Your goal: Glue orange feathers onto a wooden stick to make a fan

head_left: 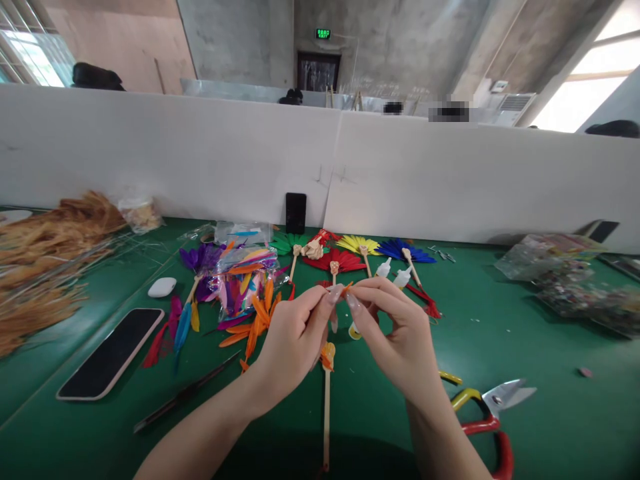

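My left hand (300, 323) and my right hand (395, 327) meet at the fingertips over the middle of the table. Both pinch a small orange feather (347, 289), mostly covered by the fingers. Just below them lies a wooden fan handle (327, 413) with a yellow-orange head, which has some orange on it. Loose orange feathers (257, 320) are spread left of my left hand. Beyond the fingers stand white glue bottles (401, 277); another bottle with a yellow base (355, 331) is partly hidden behind my hands.
Feather fans in red (345, 260), yellow (357, 245), blue (400, 248) and purple lie behind. Scissors (500, 400) are at right, tweezers (185, 393) and a phone (113, 353) at left. Bagged beads (570, 287) sit far right. A white partition (200, 160) closes the back.
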`<state>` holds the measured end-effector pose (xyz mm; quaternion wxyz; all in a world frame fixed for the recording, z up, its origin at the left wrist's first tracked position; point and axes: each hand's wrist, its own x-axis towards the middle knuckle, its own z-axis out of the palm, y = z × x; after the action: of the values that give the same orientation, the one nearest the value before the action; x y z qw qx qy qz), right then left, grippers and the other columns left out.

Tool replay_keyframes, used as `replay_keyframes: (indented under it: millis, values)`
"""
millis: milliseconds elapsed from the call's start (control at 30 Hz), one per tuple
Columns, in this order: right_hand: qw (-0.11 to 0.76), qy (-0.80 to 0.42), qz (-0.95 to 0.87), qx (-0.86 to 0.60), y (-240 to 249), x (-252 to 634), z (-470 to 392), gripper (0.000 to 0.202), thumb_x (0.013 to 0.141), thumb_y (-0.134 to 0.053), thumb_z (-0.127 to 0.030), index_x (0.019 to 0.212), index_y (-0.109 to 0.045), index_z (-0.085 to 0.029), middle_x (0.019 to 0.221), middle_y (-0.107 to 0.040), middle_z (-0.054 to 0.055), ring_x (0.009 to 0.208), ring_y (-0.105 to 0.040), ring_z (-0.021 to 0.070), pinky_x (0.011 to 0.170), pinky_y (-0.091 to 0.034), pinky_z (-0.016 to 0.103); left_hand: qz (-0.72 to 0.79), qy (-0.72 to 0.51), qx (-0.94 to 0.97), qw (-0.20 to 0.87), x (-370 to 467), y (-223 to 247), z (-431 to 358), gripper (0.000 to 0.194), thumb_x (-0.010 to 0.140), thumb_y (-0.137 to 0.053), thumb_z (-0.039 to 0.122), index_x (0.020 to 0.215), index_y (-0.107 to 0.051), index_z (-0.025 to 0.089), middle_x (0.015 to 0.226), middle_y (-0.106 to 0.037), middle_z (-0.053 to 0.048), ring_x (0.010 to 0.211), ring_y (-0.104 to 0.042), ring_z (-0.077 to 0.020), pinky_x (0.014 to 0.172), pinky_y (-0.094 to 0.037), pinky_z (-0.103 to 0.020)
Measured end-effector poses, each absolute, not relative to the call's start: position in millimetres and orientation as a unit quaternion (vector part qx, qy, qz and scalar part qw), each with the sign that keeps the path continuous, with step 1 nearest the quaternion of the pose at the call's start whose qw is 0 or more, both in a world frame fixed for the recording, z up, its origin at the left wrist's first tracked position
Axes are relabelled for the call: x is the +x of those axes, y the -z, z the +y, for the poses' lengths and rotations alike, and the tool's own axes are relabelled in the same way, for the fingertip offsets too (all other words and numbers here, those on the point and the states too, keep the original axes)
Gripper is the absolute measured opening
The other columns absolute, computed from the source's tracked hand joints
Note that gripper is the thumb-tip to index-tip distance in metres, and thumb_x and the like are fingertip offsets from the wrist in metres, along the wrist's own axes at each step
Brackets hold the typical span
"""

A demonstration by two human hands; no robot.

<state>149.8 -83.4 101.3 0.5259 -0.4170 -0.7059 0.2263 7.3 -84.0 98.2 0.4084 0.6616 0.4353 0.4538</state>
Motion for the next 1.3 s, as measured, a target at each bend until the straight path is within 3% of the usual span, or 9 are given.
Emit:
replay_keyframes:
  millis: [133, 433, 733, 933, 1000, 1133, 1233, 1300]
  values:
    - [0.530, -0.222, -0.705, -0.415, -100, 149, -83, 0.011, 0.084, -0.054, -0.019, 0.085, -0.066, -0.019, 0.084, -0.061, 0.005, 0.067, -0.052, 0.0126, 0.051, -0.043, 0.024, 0.425, -0.454, 0.645, 0.444, 7, -98, -84, 0.039, 0.094, -0.040, 0.043, 0.064, -0.042, 0.019, 0.033, -0.035, 0.010, 0.026, -0.032, -0.0042, 0.031, -0.024, -0.016]
    - [0.518, -0.251, -0.706, -0.414, -103, 157, -81, 0.016, 0.087, -0.054, -0.022, 0.092, -0.068, -0.022, 0.091, -0.062, 0.005, 0.077, -0.058, 0.0144, 0.054, -0.046, 0.025, 0.273, -0.409, 0.496, 0.715, 2, -92, -75, 0.037, 0.095, -0.039, 0.044, 0.071, -0.049, 0.018, 0.030, -0.039, 0.010, 0.021, -0.024, -0.0036, 0.028, -0.022, -0.014]
    - [0.490, -0.267, -0.720, -0.412, -106, 167, -83, 0.019, 0.090, -0.049, -0.026, 0.094, -0.068, -0.023, 0.096, -0.064, 0.005, 0.079, -0.060, 0.0150, 0.061, -0.051, 0.026, 0.230, -0.390, 0.453, 0.768, 1, -92, -77, 0.026, 0.096, -0.038, 0.039, 0.081, -0.048, 0.019, 0.035, -0.042, 0.010, 0.024, -0.030, -0.0048, 0.032, -0.030, -0.015]
    - [0.366, -0.242, -0.770, -0.464, -106, 199, -115, 0.025, 0.093, -0.044, -0.022, 0.109, -0.062, -0.027, 0.086, -0.068, 0.002, 0.073, -0.063, 0.0141, 0.065, -0.052, 0.025, 0.266, -0.377, 0.533, 0.709, 2, -100, -80, 0.029, 0.095, -0.039, 0.040, 0.074, -0.044, 0.019, 0.045, -0.050, 0.006, 0.037, -0.045, -0.0068, 0.040, -0.036, -0.017]
    - [0.330, -0.241, -0.759, -0.507, -92, 221, -138, 0.027, 0.093, -0.042, -0.022, 0.109, -0.063, -0.027, 0.082, -0.068, 0.002, 0.065, -0.063, 0.0133, 0.059, -0.053, 0.024, 0.295, -0.399, 0.588, 0.638, -1, -102, -77, 0.030, 0.094, -0.041, 0.040, 0.074, -0.046, 0.019, 0.046, -0.048, 0.006, 0.038, -0.045, -0.0067, 0.042, -0.037, -0.018]
    - [0.228, -0.259, -0.741, -0.576, -42, 271, -192, 0.035, 0.087, -0.044, -0.015, 0.113, -0.064, -0.027, 0.088, -0.071, 0.004, 0.072, -0.067, 0.0185, 0.062, -0.056, 0.029, 0.370, -0.410, 0.689, 0.469, -12, -102, -64, 0.028, 0.092, -0.046, 0.040, 0.076, -0.056, 0.018, 0.044, -0.043, 0.007, 0.039, -0.044, -0.0062, 0.047, -0.038, -0.019]
    - [0.216, -0.270, -0.714, -0.609, -11, 298, -221, 0.041, 0.078, -0.049, -0.010, 0.113, -0.064, -0.025, 0.089, -0.072, 0.005, 0.072, -0.069, 0.0209, 0.063, -0.057, 0.033, 0.374, -0.356, 0.735, 0.440, -17, -100, -56, 0.029, 0.091, -0.047, 0.040, 0.077, -0.060, 0.018, 0.045, -0.044, 0.006, 0.041, -0.045, -0.0069, 0.048, -0.038, -0.020]
    - [0.226, -0.276, -0.681, -0.639, -4, 306, -227, 0.033, 0.080, -0.048, -0.013, 0.107, -0.065, -0.023, 0.090, -0.072, 0.006, 0.075, -0.069, 0.0214, 0.064, -0.057, 0.034, 0.365, -0.302, 0.764, 0.439, -16, -97, -55, 0.027, 0.090, -0.049, 0.040, 0.077, -0.061, 0.018, 0.045, -0.045, 0.006, 0.042, -0.047, -0.0075, 0.050, -0.038, -0.020]
